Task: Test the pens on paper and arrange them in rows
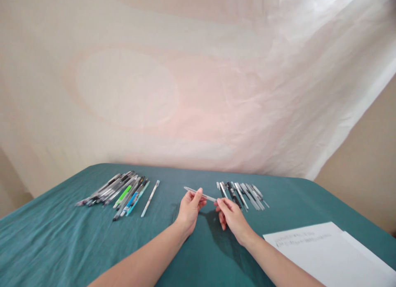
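Observation:
A pale, translucent pen point(204, 196) is held nearly level above the table, spanning both hands. My left hand point(189, 208) pinches it near the middle with thumb and fingers, its left end sticking out past them. Around its right end the fingers of my right hand point(230, 217) are closed, hiding that tip. To the right lies a spread row of pens point(243, 195), black, white and clear. On the left is a bigger heap of pens point(117, 190), with green and blue ones at its right side. One white pen point(150, 198) lies alone beside that heap.
A dark green cloth point(123, 254) with some wrinkles covers the table. White paper sheets point(324, 254) with handwriting lie at the front right. Behind the table's far edge hangs a pale sheet point(198, 93).

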Available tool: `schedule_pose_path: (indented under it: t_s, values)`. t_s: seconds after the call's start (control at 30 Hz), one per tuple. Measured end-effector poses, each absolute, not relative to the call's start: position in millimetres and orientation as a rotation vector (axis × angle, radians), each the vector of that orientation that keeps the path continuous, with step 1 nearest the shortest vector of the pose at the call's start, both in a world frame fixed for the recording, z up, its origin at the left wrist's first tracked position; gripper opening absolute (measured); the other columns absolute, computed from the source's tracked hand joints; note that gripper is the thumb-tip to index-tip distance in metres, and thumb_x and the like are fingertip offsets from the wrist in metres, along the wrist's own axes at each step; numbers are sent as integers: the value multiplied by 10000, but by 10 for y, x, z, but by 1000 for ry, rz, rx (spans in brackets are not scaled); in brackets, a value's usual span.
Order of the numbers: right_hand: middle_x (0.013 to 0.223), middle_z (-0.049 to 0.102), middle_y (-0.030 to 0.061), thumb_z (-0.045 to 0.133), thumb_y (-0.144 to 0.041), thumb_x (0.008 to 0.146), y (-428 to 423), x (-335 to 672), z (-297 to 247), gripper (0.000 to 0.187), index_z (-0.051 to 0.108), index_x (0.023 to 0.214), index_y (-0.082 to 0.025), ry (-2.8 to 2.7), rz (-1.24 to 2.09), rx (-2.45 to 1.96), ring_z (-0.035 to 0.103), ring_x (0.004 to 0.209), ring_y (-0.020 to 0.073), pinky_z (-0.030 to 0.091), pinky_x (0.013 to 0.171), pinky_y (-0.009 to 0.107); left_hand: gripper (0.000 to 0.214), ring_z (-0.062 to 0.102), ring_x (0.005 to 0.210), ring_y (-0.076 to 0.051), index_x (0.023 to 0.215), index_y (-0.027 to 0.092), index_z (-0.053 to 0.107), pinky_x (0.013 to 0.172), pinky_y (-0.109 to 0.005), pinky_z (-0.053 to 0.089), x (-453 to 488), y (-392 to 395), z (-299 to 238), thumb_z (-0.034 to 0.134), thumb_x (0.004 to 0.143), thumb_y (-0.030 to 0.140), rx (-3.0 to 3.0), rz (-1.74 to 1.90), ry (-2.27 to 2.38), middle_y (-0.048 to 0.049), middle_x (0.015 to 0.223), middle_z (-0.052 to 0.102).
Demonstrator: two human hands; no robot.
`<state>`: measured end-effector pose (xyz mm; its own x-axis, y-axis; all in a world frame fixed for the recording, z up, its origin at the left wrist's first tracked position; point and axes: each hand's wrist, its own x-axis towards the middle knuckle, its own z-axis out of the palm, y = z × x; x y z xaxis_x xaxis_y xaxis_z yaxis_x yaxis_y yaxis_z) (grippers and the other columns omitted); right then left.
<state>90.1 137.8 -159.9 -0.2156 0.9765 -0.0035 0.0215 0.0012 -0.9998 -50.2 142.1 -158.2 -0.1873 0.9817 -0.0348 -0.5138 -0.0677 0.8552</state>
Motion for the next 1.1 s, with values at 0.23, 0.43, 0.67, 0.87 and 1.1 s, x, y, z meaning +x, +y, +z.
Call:
schedule_pose_path:
  t_s: [0.23,0.43,0.67,0.87,1.1]
  values:
    - [473,432,-68,403,-534,792,1378,905,-1609,400,518,734,-156,-1445,1306,-1130,378,311,42,298,291,149,276,534,635,-85,693,151,492,623,-209,434,-502,1415,-1573,653,670,374,703,1566,904,11,645,571]
    - [542,488,-42,405,-561,775,1393,900,-1603,432,530,775,-147,-1376,1356,-1147,395,325,48,321,282,164,296,542,654,-95,700,152,508,631,-218,434,-507,1432,-1591,667,643,395,696,1573,911,7,656,578]
    - [518,474,-52,445,-535,763,1375,910,-1592,400,545,759,-147,-1452,1276,-1143,385,324,39,303,300,153,295,539,646,-93,688,154,499,630,-212,430,-503,1417,-1575,666,645,392,697,1582,912,5,654,580]
    - [516,490,-33,419,-579,754,1377,900,-1572,469,557,783,-132,-1367,1335,-1170,404,334,60,320,292,169,314,551,663,-108,701,143,518,630,-225,434,-501,1418,-1577,673,630,407,691,1587,927,-15,678,590]
    - [500,477,-57,478,-520,751,1368,912,-1578,378,550,776,-149,-1456,1266,-1140,392,332,44,306,316,154,295,542,667,-101,716,142,517,629,-220,431,-505,1433,-1601,665,648,388,696,1586,915,-15,690,586]
